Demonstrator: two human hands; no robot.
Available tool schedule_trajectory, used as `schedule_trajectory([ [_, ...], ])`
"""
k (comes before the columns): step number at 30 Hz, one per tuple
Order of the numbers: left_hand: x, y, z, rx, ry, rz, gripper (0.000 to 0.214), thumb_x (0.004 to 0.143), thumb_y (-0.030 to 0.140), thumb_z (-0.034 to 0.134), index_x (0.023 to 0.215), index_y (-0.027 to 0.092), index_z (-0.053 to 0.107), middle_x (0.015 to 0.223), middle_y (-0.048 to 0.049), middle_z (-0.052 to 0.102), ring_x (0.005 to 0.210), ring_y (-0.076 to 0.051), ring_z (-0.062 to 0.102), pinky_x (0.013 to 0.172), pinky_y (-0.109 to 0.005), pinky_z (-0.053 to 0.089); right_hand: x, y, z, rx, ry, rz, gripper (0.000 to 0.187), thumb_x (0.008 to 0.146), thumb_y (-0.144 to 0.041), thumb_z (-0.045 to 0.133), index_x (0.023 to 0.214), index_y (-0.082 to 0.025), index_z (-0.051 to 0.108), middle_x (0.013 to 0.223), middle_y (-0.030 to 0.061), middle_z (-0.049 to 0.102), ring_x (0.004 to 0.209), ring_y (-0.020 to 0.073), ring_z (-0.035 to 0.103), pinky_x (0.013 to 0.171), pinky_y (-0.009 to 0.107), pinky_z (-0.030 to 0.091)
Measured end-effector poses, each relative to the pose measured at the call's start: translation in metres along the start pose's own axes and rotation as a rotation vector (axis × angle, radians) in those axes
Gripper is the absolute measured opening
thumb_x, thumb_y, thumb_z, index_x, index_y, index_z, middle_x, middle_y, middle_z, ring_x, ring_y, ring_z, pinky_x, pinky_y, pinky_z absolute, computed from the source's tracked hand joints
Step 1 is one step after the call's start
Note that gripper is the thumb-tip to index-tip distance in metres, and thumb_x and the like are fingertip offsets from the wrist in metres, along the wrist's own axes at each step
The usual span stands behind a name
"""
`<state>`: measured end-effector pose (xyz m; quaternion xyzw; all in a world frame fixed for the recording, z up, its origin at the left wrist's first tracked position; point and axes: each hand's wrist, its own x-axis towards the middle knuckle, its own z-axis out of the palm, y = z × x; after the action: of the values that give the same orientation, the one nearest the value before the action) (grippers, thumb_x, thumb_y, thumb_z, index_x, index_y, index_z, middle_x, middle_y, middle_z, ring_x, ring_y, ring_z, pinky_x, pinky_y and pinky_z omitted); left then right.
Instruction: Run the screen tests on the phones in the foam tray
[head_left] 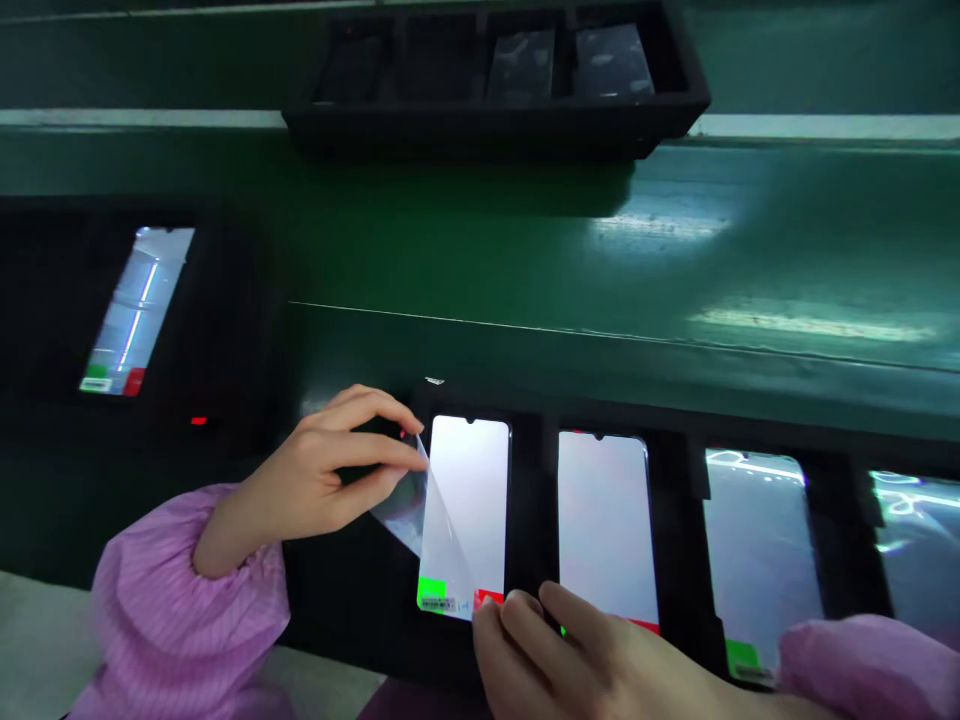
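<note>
A phone [474, 500] with a lit white screen lies in a slot of the black tray [531, 500]. Green and red blocks and a small barcode label show at the bottom of its screen. My left hand [330, 465] is closed, pinching the upper edge of a clear film [403, 512]. This film is lifted and folded diagonally over the phone's left side, its lower end reaching toward the phone's bottom right corner. At that corner the curled fingers of my right hand [570, 650] are closed; what lies between their tips is hidden.
In the same tray, to the right, sit a second lit phone [606, 520] and more phones [761, 550] with shiny screens. Another dark tray at left bears a phone [139, 310]. A black compartment tray [480, 125] stands at the back of the green work surface [450, 250].
</note>
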<state>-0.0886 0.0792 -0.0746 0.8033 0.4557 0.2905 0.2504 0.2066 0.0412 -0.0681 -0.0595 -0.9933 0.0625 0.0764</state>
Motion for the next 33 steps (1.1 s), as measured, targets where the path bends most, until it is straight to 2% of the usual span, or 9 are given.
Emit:
schedule_trajectory([
  [4,0.0,-0.007,0.029,-0.069,0.227,-0.219,0.027,0.097,0.023,0.069,0.123,0.03,0.075,0.128,-0.0056,0.071,0.117,-0.021,0.07,0.1,-0.035,0.061,0.011,0.017,0.006,0.143,0.093,0.079,0.018,0.095,-0.011,0.057,0.081,-0.018,0.067,0.079,0.0025,0.063,0.064,0.0164,0.052,0.052,0.036,0.033],
  [7,-0.001,-0.013,0.048,-0.199,0.386,-0.306,0.023,0.098,0.025,0.068,0.12,0.027,0.075,0.127,-0.0062,0.07,0.118,-0.02,0.069,0.098,-0.032,0.061,0.023,0.051,-0.001,0.539,0.138,0.393,0.023,0.097,-0.007,0.054,0.083,-0.019,0.067,0.082,0.0006,0.066,0.064,0.0114,0.055,0.054,0.029,0.039],
  [10,-0.003,-0.019,0.056,-0.256,0.458,-0.318,0.02,0.099,0.025,0.066,0.117,0.026,0.075,0.123,-0.0051,0.071,0.112,-0.018,0.07,0.093,-0.029,0.061,0.032,0.092,-0.009,0.927,0.262,0.745,0.008,0.096,-0.026,0.068,0.092,-0.021,0.072,0.08,-0.0011,0.068,0.06,0.0094,0.055,0.052,0.024,0.041],
  [12,-0.005,-0.022,0.056,-0.294,0.48,-0.318,0.019,0.099,0.024,0.065,0.116,0.026,0.074,0.122,-0.0046,0.07,0.107,-0.016,0.07,0.092,-0.029,0.06,0.034,0.112,-0.013,0.999,0.376,0.905,0.012,0.089,-0.033,0.076,0.09,-0.021,0.074,0.071,-0.0025,0.064,0.056,0.0091,0.051,0.048,0.024,0.037],
  [14,-0.006,-0.023,0.055,-0.313,0.487,-0.306,0.019,0.099,0.024,0.066,0.115,0.026,0.074,0.12,-0.0042,0.069,0.106,-0.016,0.07,0.093,-0.029,0.06,0.033,0.121,-0.017,0.998,0.472,1.006,0.01,0.086,-0.029,0.079,0.088,-0.02,0.073,0.065,-0.0039,0.058,0.052,0.0076,0.046,0.045,0.023,0.033],
  [17,-0.007,-0.024,0.055,-0.298,0.474,-0.285,0.018,0.098,0.026,0.067,0.114,0.027,0.074,0.119,-0.0045,0.069,0.106,-0.017,0.07,0.093,-0.031,0.061,0.031,0.119,-0.02,1.003,0.553,1.038,0.005,0.087,-0.021,0.076,0.087,-0.02,0.072,0.064,-0.0055,0.054,0.051,0.0053,0.044,0.044,0.022,0.034],
  [21,-0.009,-0.024,0.056,-0.281,0.468,-0.267,0.018,0.097,0.027,0.068,0.113,0.028,0.075,0.118,-0.0045,0.071,0.103,-0.018,0.07,0.089,-0.033,0.062,0.03,0.107,-0.023,0.992,0.577,1.027,0.007,0.089,-0.019,0.076,0.087,-0.019,0.07,0.066,-0.0059,0.056,0.051,0.0043,0.049,0.044,0.02,0.038],
  [28,-0.012,-0.025,0.055,-0.272,0.444,-0.241,0.02,0.095,0.023,0.07,0.113,0.029,0.075,0.118,-0.0033,0.071,0.105,-0.018,0.07,0.094,-0.034,0.062,0.029,0.09,-0.026,0.832,0.519,1.07,0.006,0.091,-0.019,0.077,0.092,-0.018,0.072,0.071,-0.0051,0.062,0.056,0.0028,0.054,0.046,0.017,0.038],
  [33,-0.013,-0.026,0.055,-0.23,0.429,-0.211,0.015,0.097,0.028,0.07,0.111,0.03,0.075,0.117,-0.003,0.071,0.109,-0.02,0.07,0.099,-0.038,0.062,0.027,0.076,-0.029,0.767,0.452,1.086,0.008,0.09,-0.014,0.077,0.089,-0.019,0.071,0.072,-0.0063,0.066,0.052,0.0009,0.053,0.046,0.015,0.041],
])
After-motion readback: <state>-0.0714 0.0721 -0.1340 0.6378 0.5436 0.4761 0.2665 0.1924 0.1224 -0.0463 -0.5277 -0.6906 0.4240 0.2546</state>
